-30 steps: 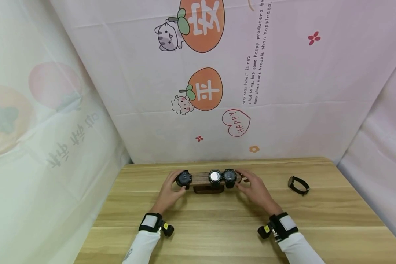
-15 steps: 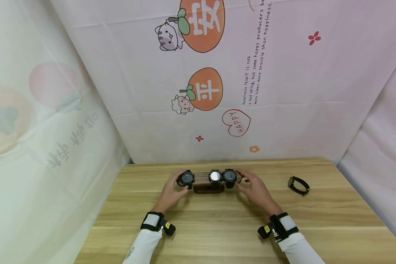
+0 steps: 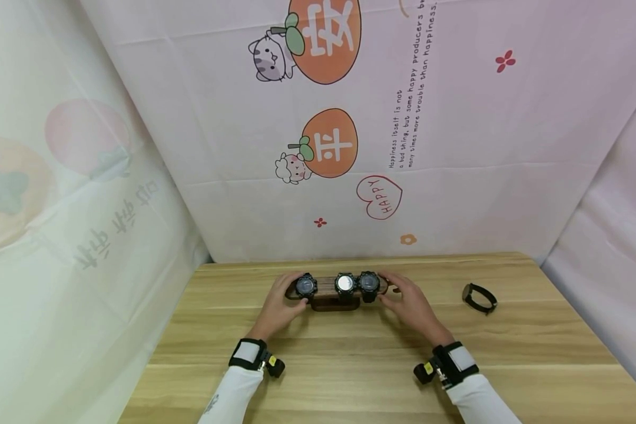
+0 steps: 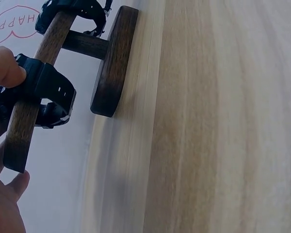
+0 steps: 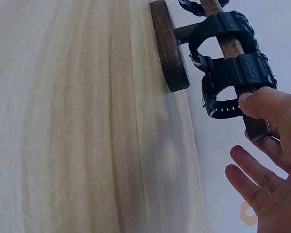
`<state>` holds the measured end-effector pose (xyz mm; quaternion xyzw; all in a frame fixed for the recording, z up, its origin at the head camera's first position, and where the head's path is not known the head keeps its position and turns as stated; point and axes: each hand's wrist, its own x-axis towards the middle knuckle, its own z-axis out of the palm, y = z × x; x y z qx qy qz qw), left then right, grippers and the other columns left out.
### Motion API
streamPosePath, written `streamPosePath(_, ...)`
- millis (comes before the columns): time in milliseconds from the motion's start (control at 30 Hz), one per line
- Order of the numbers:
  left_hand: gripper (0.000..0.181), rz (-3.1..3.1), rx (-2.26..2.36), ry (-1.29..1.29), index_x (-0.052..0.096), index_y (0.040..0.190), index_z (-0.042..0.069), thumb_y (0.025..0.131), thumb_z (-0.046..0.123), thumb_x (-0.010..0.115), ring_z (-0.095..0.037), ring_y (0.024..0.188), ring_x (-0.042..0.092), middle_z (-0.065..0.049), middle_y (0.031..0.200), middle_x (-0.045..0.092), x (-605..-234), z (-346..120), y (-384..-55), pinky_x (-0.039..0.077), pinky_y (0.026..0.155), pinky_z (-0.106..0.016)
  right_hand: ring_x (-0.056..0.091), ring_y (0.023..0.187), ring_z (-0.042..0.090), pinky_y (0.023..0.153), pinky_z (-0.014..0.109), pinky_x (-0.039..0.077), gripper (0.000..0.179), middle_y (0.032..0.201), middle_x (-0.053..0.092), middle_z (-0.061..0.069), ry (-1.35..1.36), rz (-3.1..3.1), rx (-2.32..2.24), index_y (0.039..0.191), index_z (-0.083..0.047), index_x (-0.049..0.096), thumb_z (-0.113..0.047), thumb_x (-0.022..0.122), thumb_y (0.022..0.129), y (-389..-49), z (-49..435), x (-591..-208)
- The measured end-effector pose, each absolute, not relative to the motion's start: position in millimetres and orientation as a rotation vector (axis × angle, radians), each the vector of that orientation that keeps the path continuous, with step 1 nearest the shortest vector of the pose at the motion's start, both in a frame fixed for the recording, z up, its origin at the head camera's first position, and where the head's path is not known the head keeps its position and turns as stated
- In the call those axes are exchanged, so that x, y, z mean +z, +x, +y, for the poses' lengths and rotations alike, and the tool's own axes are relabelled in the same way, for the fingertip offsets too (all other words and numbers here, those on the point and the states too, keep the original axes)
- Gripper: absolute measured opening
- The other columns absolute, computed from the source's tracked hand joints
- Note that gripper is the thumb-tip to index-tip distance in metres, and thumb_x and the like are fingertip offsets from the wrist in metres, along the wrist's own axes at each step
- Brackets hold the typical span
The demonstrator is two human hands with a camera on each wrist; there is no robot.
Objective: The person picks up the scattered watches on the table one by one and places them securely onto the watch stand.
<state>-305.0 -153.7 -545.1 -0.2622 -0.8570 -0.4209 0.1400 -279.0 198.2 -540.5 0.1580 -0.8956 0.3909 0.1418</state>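
Note:
A dark wooden watch stand (image 3: 325,286) holds three black wristwatches on its raised bar. My left hand (image 3: 277,309) pinches the leftmost wristwatch (image 3: 305,285) between thumb and fingers. In the left wrist view that watch's closed strap (image 4: 58,92) loops round the bar, and the bar's bare end sticks out past it. My right hand (image 3: 412,306) grips the bar's right end, the thumb (image 5: 262,103) on one side and a finger behind. Close by it sit the right wristwatch (image 3: 368,282) and the middle wristwatch (image 3: 345,283), side by side.
Another black wristwatch (image 3: 467,292) lies on the wooden table (image 3: 350,365), right of the stand. Printed white cloth (image 3: 233,212) hangs behind the table and along both sides. The stand's base (image 4: 115,63) rests near the table's far edge.
My left hand has slid the leftmost wristwatch a little to the right along the bar, baring more of its left end. The right hand and the other watches have stayed in place.

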Motion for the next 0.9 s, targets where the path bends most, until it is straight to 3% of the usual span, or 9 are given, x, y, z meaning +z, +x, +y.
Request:
streamPosePath(367,0.067,-2.468,-1.172,-0.78,0.057,0.152,0.015,0.091,0.009,0.083,-0.034,0.143,0.053,-0.013,0.152,0.06,-546,-150,-308,0.045,0.121,-0.057,0.063,0.129,0.042,0.102,0.057,0.059,0.062,0.148,0.061,0.022,0.448,-2.598,1.145,0.152,-0.005,0.056,-0.006,0.079,0.095,-280,198,-541)
streamPosePath(767,0.065,-2.464,-1.114,-0.784,0.061,0.147,0.007,0.088,0.012,0.085,-0.039,0.143,0.052,-0.016,0.151,0.06,-543,-144,-309,0.038,0.121,-0.068,0.065,0.125,0.043,0.099,0.059,0.06,0.061,0.147,0.062,0.025,0.465,-2.579,1.115,0.15,-0.002,0.057,-0.004,0.08,0.094,-279,199,-543)
streamPosePath(900,0.064,-2.52,-1.093,-0.756,0.06,0.149,0.008,0.089,0.015,0.084,-0.039,0.147,0.049,-0.014,0.154,0.059,-540,-141,-309,0.034,0.123,-0.07,0.065,0.124,0.041,0.099,0.058,0.06,0.061,0.145,0.063,0.024,0.475,-2.565,1.108,0.15,-0.002,0.058,-0.004,0.08,0.094,-280,199,-543)
